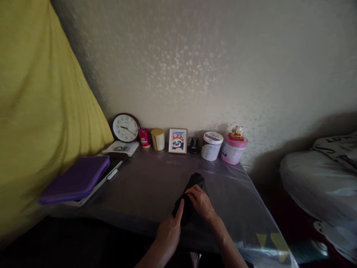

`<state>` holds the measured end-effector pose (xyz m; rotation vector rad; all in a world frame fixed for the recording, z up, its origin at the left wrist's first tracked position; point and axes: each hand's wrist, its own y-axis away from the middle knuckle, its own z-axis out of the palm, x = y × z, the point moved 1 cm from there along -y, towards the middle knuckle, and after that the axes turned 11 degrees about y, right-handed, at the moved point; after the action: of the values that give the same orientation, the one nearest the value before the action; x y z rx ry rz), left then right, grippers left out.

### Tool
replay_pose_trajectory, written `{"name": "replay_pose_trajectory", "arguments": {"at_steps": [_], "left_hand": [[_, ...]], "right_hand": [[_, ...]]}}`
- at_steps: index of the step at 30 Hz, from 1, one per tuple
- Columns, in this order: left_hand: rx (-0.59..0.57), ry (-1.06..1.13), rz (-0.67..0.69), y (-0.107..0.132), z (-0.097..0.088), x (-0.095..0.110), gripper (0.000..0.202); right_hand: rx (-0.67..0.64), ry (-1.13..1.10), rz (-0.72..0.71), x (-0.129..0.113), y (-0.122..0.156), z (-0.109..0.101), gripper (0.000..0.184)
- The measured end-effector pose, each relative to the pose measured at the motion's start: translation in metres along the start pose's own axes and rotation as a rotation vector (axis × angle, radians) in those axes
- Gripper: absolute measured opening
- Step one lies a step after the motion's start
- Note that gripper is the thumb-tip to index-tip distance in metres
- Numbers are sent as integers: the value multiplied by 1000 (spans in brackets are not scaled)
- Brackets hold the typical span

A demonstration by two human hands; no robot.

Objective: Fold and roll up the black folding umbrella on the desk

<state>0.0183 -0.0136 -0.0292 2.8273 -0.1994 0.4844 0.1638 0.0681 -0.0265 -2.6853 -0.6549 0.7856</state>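
Observation:
A black folded umbrella (pixel 197 179), a long dark bundle of cloth, lies aslant near the front of the table. My left hand (pixel 169 229) grips its near end, with the index finger stretched along the top. On the right side, my right hand (pixel 200 201) pinches the dark cloth around the middle, thumb and fingertips together. The umbrella's near part is dim, and my hands partly cover it.
Clear plastic covers the table (pixel 139 186). Along the wall stand a clock (pixel 126 127), a red can (pixel 144 138), a yellow-lidded can (pixel 158 140), a panda picture (pixel 177 141), a black object (pixel 193 145) and two tubs (pixel 212 146). Purple folder (pixel 75 178) lies left.

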Motion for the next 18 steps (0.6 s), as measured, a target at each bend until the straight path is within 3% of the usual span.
{"name": "replay_pose_trajectory", "arguments": {"at_steps": [6,10,16,18], "left_hand": [[16,116,49,-3,9,-10,75],[12,163,61,-2,9,-14,76],[32,336,93,7,5,-19,79],[44,365,99,10,5,-20,79]], "right_hand": [[151,46,79,-13,0,5,11],[149,-90,80,-12,2,8,21],[297,-523,501,24,15,8,35],[287,-589,544,26,19,6,38]]}}
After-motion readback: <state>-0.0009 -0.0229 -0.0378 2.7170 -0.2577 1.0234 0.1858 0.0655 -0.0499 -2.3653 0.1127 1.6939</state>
